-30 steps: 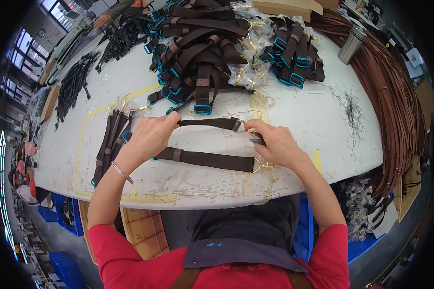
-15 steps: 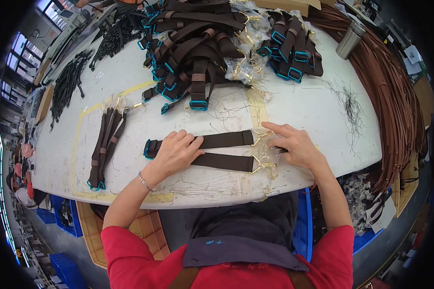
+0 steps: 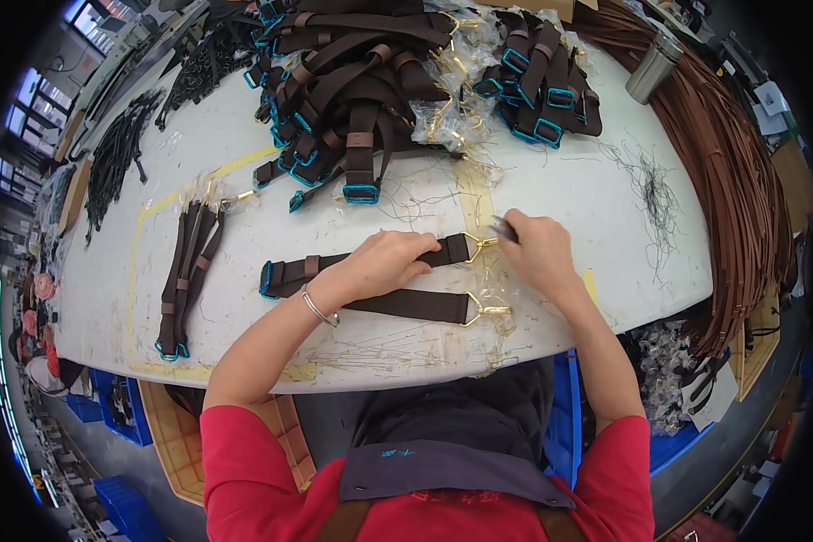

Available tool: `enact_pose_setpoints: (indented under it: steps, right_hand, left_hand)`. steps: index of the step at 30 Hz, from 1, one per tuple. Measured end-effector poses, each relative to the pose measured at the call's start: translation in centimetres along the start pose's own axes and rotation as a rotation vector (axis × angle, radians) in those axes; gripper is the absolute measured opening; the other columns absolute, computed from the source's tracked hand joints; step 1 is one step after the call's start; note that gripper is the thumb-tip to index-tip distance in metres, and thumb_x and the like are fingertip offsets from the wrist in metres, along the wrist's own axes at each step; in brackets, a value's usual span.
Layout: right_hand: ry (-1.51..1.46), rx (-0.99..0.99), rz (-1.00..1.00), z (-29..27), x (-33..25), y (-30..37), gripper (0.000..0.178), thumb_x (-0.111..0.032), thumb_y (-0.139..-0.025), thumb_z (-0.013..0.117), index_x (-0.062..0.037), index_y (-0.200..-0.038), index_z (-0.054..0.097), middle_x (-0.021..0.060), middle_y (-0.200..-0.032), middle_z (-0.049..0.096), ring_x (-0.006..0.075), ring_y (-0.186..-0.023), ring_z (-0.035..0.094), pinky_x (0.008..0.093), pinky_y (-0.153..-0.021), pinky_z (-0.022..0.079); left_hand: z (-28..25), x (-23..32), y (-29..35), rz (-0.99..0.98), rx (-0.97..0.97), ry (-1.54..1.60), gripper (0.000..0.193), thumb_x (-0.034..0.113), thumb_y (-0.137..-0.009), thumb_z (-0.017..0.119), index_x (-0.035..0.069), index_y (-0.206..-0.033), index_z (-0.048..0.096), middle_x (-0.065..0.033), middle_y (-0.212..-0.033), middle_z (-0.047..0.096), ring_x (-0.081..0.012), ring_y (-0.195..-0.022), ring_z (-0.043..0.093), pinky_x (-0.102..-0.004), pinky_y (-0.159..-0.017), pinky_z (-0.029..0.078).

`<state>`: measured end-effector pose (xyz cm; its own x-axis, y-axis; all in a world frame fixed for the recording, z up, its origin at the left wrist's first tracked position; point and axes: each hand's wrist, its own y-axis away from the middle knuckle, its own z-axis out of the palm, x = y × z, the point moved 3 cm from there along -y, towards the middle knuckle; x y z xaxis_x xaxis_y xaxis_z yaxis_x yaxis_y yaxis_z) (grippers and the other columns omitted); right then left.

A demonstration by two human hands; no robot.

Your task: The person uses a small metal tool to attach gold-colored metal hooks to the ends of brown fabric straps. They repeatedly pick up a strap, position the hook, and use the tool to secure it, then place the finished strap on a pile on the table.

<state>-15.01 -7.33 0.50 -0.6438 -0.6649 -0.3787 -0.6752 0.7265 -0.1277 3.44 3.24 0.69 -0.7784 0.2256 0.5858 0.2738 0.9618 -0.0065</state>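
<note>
A dark brown webbing strap (image 3: 396,303) lies doubled on the white table, its two ends side by side, with a blue-wrapped buckle (image 3: 267,279) at the fold. Gold snap hooks (image 3: 488,312) sit at the ends, partly in clear plastic film. My left hand (image 3: 384,262) lies across the upper length, its fingers closed on the webbing close to the hook. Beside that hook, my right hand (image 3: 540,251) is closed round a small grey pointed tool (image 3: 504,229), mostly hidden in the fist; its exact kind is unclear.
A big heap of similar straps (image 3: 352,108) fills the table's far middle, with a smaller pile (image 3: 546,86) to its right. Bundled straps (image 3: 190,271) lie at left. Thread scraps (image 3: 650,185), a steel flask (image 3: 655,68) and long brown strips (image 3: 723,181) are on the right.
My left hand has slid right along the strap toward the hook. My right hand has risen slightly and closed from spread fingers; the grey tool's tip now shows, and the upper hook's film is off it.
</note>
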Motion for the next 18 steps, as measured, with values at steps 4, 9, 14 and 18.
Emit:
enact_pose_setpoints:
  steps: [4,9,14,18]
  right_hand:
    - [-0.005,-0.171,0.151,-1.3,2.2,-0.7,0.020,-0.023,-0.076,0.060,-0.0042,-0.082,0.059,0.0172,-0.070,0.062,0.0332,-0.066,0.060,0.0434,-0.061,0.046]
    - [-0.034,-0.289,0.114,-2.7,2.0,-0.8,0.026,-0.028,-0.081,0.057,-0.0024,-0.085,0.059,0.0165,-0.071,0.062,0.0325,-0.069,0.060,0.0423,-0.064,0.045]
    - [-0.393,-0.264,0.111,-5.6,0.2,-2.2,0.030,-0.029,-0.085,0.051,0.0001,-0.093,0.056,0.0158,-0.083,0.062,0.0307,-0.079,0.059,0.0398,-0.073,0.045]
    - [-0.337,-0.464,-0.187,-4.0,-1.7,-4.1,0.032,-0.028,-0.086,0.048,0.0008,-0.099,0.056,0.0171,-0.092,0.060,0.0298,-0.091,0.056,0.0380,-0.081,0.043]
  left_hand:
    - [0.0,-0.2,-0.1,0.000,-0.009,0.009,0.025,0.013,-0.080,0.063,0.001,-0.100,0.056,-0.0177,-0.082,0.063,-0.0324,-0.075,0.062,-0.0384,-0.067,0.048]
    - [-2.0,0.3,-2.0,-0.120,0.073,-0.091,0.026,0.016,-0.076,0.065,0.002,-0.096,0.058,-0.0130,-0.071,0.060,-0.0288,-0.064,0.059,-0.0373,-0.057,0.044]
    - [-0.1,0.2,-3.3,0.054,0.107,-0.030,0.018,0.014,-0.078,0.064,0.002,-0.090,0.059,-0.0129,-0.075,0.059,-0.0296,-0.071,0.058,-0.0382,-0.064,0.045]
    - [1.0,-1.4,-2.3,0.039,0.210,0.039,0.009,0.008,-0.079,0.060,0.002,-0.085,0.057,-0.0122,-0.080,0.060,-0.0299,-0.075,0.058,-0.0374,-0.066,0.045]
